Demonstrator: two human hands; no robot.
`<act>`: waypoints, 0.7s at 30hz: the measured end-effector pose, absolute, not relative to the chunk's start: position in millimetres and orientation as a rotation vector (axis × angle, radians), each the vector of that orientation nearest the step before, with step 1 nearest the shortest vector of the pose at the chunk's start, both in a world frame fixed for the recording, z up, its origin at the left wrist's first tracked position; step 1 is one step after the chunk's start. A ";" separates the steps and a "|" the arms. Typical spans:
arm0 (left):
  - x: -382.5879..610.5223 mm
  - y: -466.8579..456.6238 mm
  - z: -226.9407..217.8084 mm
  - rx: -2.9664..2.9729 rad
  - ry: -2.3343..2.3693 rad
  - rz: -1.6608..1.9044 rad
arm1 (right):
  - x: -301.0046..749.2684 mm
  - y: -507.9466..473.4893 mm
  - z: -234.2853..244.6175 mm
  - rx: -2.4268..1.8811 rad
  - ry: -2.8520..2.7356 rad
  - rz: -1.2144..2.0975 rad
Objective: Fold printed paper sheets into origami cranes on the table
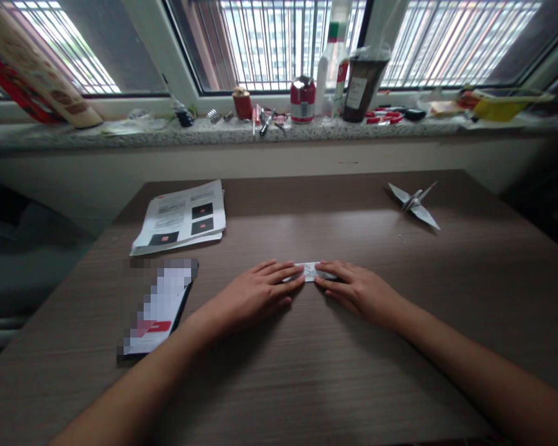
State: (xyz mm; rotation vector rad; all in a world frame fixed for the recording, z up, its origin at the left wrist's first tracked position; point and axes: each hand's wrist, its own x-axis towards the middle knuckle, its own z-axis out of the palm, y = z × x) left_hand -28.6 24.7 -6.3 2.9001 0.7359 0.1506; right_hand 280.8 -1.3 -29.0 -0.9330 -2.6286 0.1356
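A small strip of folded printed paper (309,272) lies on the table in front of me. My left hand (265,285) rests on its left end, fingers stretched out and lying flat. From the other side, my right hand (348,285) covers the right end, its fingers also extended and slightly spread. Only the strip's middle and thin slivers of its ends show between the fingers; the rest is hidden. A folded paper crane (413,201) with spread wings sits at the far right of the table, touched by neither hand.
A stack of printed sheets (181,214) lies at the table's back left. Nearer, a phone (162,310) with a partly blurred screen lies beside my left forearm. On the window sill (242,137) stand a red can (302,99), a dark-filled cup (363,90) and small tools.
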 end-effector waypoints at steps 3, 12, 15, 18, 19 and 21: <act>-39.6 28.2 -4.3 2.885 0.747 0.134 | 282.9 -0.5 -28.3 -0.919 -2.617 0.158; -41.9 27.6 -2.2 2.846 0.795 0.174 | 296.1 0.9 -19.0 -0.866 -2.598 0.196; -41.5 27.1 -3.9 2.850 0.780 0.230 | 296.3 0.4 -17.6 -0.871 -2.567 0.227; -40.4 27.0 -5.0 2.848 0.782 0.256 | 296.3 0.3 -18.8 -0.855 -2.552 0.203; -39.7 26.9 -4.9 2.849 0.784 0.259 | 296.8 0.7 -19.7 -0.847 -2.560 0.181; -38.0 26.0 -3.6 2.854 0.784 0.263 | 298.4 2.0 -21.8 -0.842 -2.590 0.127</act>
